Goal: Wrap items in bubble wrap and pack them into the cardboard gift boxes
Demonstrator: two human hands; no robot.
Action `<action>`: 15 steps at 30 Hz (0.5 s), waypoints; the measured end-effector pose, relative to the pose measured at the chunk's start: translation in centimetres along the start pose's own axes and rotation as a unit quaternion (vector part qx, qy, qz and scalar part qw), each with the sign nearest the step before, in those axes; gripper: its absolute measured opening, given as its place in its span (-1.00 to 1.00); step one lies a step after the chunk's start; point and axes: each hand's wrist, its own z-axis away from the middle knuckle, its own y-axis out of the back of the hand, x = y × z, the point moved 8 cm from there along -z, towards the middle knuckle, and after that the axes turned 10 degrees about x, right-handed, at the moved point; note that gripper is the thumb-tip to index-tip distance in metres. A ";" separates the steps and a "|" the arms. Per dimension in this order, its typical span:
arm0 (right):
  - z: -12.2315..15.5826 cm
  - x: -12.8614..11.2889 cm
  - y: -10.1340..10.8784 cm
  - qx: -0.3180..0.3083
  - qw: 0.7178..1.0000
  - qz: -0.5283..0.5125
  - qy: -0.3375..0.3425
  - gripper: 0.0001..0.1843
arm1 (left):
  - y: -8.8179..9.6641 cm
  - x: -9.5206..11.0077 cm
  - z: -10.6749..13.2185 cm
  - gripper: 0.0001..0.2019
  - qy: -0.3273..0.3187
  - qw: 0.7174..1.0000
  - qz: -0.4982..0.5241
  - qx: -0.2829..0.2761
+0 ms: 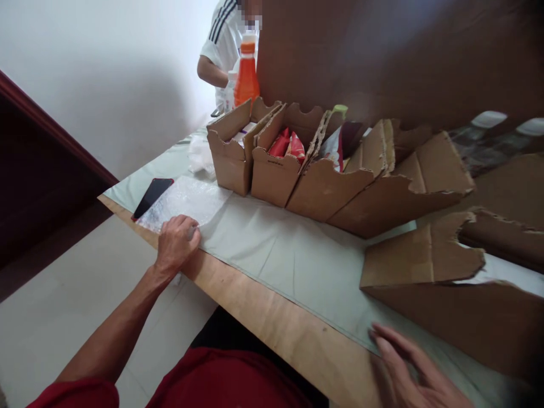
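My left hand (177, 241) lies at the near edge of the table, its fingers curled over the near corner of a sheet of bubble wrap (191, 198). The fingertips are partly hidden. Beyond that hand, a dark phone (153, 197) with a red edge lies partly under the bubble wrap. At the lower right, my right hand (412, 365) is at the table edge, slightly blurred, with fingers stretched out and nothing in them. Closest to it is a cardboard box (425, 306) with a cut-out rim and something white inside.
Several cut-down cardboard boxes (232, 173) stand in a row, one holding red packets (289, 144). An orange-filled bottle (246, 79) and a person in a white shirt (219, 42) are behind. Clear bottles (480, 133) stand at right. A pale cloth (272, 249) covers the wooden table.
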 end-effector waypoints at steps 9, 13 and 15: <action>-0.8 -8.0 -2.4 -0.064 0.985 -0.123 0.103 -0.77 | -2.5 21.7 6.9 -0.86 -0.171 0.937 0.259 -0.158; -0.1 -5.6 -0.6 -0.055 0.989 -0.112 0.081 -0.78 | -0.8 26.8 11.1 -0.75 -0.262 0.875 0.325 -0.246; 0.1 -4.5 0.1 -0.054 0.991 -0.099 0.073 -0.78 | 1.2 26.4 10.9 -0.62 -0.268 0.854 0.378 -0.236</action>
